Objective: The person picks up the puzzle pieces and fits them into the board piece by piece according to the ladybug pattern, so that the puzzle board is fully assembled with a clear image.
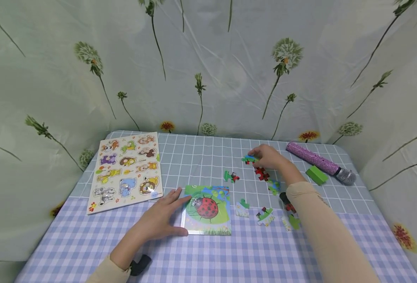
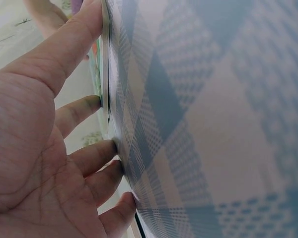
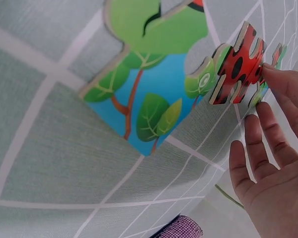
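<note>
A square puzzle board with a red ladybug picture lies before me. My left hand spreads beside its left edge, thumb and index fingertips at the border; in the left wrist view the fingers are extended along it. My right hand reaches to the back of the scattered pieces. Its thumb and fingers pinch a blue-green puzzle piece, partly hidden in the right wrist view. A red spotted piece lies just under that hand, with a leafy blue-green piece nearer the camera.
Several other loose pieces lie right of the board, some partly behind the right sleeve. An animal peg board lies at left. A green block and a purple glittery microphone are at right. A flowered curtain stands behind the table.
</note>
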Demonstrator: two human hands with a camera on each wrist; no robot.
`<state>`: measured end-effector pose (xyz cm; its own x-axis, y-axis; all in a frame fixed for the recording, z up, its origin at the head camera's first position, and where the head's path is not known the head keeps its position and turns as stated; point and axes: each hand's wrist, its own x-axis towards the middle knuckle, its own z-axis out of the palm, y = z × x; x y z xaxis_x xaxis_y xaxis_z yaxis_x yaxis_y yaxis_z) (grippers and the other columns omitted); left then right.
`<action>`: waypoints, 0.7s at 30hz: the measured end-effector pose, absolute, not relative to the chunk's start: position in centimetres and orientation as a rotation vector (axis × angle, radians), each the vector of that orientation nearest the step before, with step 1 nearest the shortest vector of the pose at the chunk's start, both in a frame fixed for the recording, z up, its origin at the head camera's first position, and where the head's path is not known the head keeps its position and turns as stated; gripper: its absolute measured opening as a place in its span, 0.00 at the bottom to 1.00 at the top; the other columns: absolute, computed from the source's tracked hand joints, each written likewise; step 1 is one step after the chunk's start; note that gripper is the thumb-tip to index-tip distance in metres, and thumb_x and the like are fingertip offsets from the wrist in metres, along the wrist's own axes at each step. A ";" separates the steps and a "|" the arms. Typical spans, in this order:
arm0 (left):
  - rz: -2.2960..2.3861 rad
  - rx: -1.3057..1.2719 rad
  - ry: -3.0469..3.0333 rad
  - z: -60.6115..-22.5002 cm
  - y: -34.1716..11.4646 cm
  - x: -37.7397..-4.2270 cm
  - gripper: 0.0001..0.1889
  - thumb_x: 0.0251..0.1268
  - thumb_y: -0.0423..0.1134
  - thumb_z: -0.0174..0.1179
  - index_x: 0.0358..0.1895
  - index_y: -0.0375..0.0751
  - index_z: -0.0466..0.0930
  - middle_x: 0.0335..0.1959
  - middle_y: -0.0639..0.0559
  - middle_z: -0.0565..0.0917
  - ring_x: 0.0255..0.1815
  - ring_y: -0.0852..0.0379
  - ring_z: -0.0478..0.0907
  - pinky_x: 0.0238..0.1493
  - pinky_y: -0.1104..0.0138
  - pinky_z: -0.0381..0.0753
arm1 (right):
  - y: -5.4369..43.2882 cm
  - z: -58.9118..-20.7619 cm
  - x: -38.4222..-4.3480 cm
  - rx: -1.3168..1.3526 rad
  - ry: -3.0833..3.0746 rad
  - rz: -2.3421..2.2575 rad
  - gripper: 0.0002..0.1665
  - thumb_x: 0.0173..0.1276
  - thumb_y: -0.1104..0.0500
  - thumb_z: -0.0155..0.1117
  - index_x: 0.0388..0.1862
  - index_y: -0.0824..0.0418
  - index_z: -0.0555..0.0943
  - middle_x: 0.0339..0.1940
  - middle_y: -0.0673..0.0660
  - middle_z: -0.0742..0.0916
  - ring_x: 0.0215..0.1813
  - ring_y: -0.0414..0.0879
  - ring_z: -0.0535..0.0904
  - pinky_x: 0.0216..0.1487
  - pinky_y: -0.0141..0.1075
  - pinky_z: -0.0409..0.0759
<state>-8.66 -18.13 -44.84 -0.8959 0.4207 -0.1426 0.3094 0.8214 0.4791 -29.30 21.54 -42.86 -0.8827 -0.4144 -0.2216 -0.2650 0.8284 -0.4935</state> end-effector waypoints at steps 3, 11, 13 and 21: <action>0.671 0.563 2.760 -44.8 -18.1 -8.7 0.54 0.50 0.63 0.81 0.82 0.52 0.69 0.88 0.37 0.59 0.87 0.30 0.57 0.82 0.31 0.63 | 21.6 -42.8 -29.2 -0.501 2.689 -0.667 0.25 0.72 0.63 0.73 0.67 0.67 0.84 0.66 0.70 0.86 0.67 0.68 0.81 0.72 0.62 0.79; 0.662 0.578 2.766 -45.0 -18.2 -8.5 0.55 0.49 0.65 0.81 0.82 0.51 0.70 0.87 0.36 0.60 0.87 0.29 0.58 0.80 0.30 0.64 | 21.6 -42.9 -29.2 -0.555 2.702 -0.627 0.25 0.73 0.62 0.73 0.67 0.64 0.85 0.60 0.67 0.87 0.60 0.61 0.82 0.64 0.58 0.83; 0.660 0.580 2.770 -45.1 -18.2 -8.5 0.55 0.49 0.65 0.81 0.82 0.51 0.70 0.87 0.36 0.60 0.86 0.29 0.58 0.81 0.30 0.64 | 21.6 -43.0 -29.3 -0.577 2.709 -0.600 0.25 0.73 0.61 0.73 0.67 0.64 0.85 0.57 0.66 0.87 0.55 0.58 0.82 0.60 0.55 0.85; 0.665 0.573 2.767 -44.8 -18.1 -8.6 0.54 0.50 0.64 0.81 0.82 0.52 0.70 0.87 0.36 0.60 0.87 0.30 0.57 0.81 0.31 0.63 | 21.8 -43.2 -29.9 -0.692 2.729 -0.511 0.26 0.70 0.60 0.75 0.65 0.66 0.86 0.50 0.63 0.90 0.45 0.51 0.79 0.48 0.46 0.82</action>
<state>-8.60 -18.12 -44.84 -0.8948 0.4251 -0.1367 0.3166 0.8198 0.4771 -29.91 21.77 -43.16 -0.8464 -0.5016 -0.1792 -0.4028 0.8229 -0.4007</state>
